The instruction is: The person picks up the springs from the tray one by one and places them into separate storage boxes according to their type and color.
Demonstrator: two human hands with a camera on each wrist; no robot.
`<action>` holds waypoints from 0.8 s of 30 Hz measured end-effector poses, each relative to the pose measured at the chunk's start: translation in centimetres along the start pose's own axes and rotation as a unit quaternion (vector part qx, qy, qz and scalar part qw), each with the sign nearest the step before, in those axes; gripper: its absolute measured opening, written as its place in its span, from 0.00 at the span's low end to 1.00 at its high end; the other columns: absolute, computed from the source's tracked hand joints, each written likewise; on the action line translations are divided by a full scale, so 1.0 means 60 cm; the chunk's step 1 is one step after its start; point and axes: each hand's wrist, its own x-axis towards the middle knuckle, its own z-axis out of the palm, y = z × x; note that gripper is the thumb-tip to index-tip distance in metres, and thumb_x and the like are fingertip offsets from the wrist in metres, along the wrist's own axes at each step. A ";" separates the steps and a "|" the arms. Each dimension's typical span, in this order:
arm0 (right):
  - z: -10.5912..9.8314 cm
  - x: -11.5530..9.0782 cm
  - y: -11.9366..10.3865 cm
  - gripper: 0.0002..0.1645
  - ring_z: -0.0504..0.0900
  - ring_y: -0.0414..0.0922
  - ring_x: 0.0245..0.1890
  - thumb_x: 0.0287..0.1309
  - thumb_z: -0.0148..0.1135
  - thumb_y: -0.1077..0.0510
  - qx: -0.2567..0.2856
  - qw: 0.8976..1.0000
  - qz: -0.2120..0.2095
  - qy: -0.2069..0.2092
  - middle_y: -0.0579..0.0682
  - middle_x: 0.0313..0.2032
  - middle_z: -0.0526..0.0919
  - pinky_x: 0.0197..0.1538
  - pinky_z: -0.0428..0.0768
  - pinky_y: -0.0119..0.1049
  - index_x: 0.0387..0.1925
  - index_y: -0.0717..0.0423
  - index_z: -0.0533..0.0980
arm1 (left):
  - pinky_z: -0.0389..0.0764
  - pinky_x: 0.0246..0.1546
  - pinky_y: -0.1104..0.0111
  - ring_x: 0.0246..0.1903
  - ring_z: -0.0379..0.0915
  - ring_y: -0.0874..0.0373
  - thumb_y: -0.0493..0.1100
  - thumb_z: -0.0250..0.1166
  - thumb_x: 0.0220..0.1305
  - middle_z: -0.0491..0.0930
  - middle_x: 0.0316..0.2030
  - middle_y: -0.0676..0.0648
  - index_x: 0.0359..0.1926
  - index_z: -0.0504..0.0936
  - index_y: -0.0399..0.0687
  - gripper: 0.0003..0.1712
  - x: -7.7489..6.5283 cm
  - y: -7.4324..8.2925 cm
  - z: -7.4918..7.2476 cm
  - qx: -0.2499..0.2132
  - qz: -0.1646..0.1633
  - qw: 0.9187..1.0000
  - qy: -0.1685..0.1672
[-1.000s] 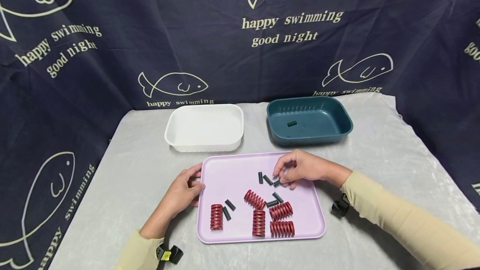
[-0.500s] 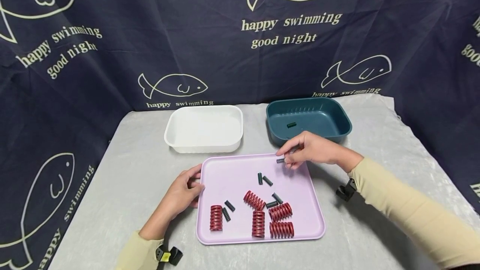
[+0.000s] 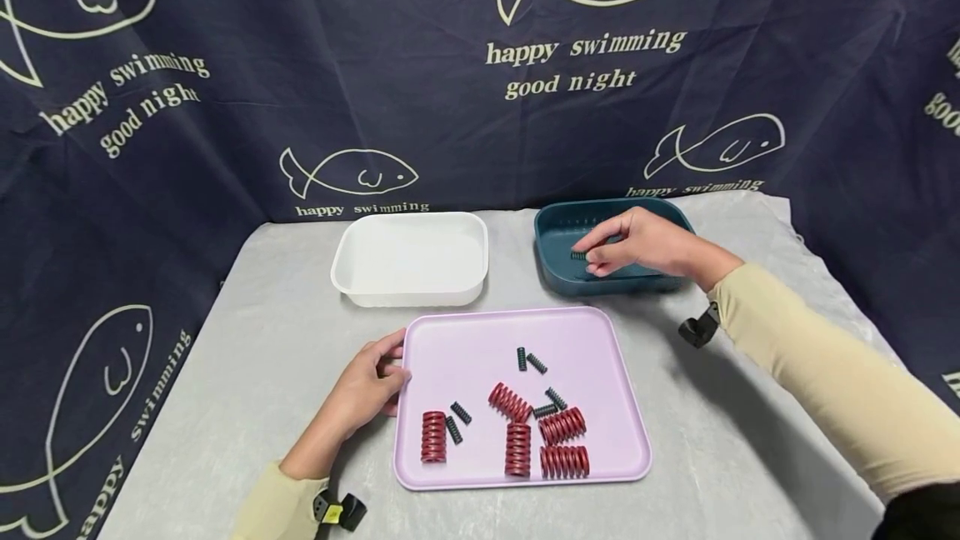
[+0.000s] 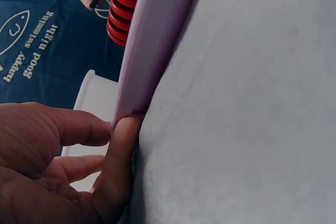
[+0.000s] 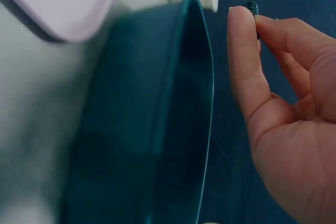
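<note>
At the left side of the lilac tray (image 3: 457, 340), my left hand (image 3: 363, 386) pinches the rim, thumb on one side and a finger beneath in the left wrist view. My right hand (image 3: 645, 242) is over the teal bin (image 3: 553, 275), holding a small dark green coil spring (image 5: 252, 8) between thumb and fingertips. Several large red coil springs (image 3: 433, 437) lie on the tray's near half. Small dark green springs (image 3: 521, 358) are scattered among and beyond them. The bin's inside is partly hidden behind the right hand.
A white bin (image 3: 408, 294) stands at the back left, beside the teal one. Behind both hangs a dark blue curtain (image 3: 465, 123) with fish drawings. A pale grey cloth (image 3: 262, 332) covers the table.
My right hand has lifted one small green spring off the tray and carried it back to above the teal bin. My left hand has stayed on the tray's rim.
</note>
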 end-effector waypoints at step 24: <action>-0.066 0.081 0.003 0.18 0.88 0.47 0.37 0.66 0.61 0.73 -0.084 0.994 0.063 0.013 0.64 0.47 0.86 0.46 0.90 0.43 0.55 0.80 0.77 | 0.88 0.20 0.57 0.40 0.79 0.52 0.24 0.62 0.65 0.70 0.55 0.35 0.75 0.68 0.40 0.38 0.003 0.001 -0.001 -0.008 -0.001 1.000 -0.003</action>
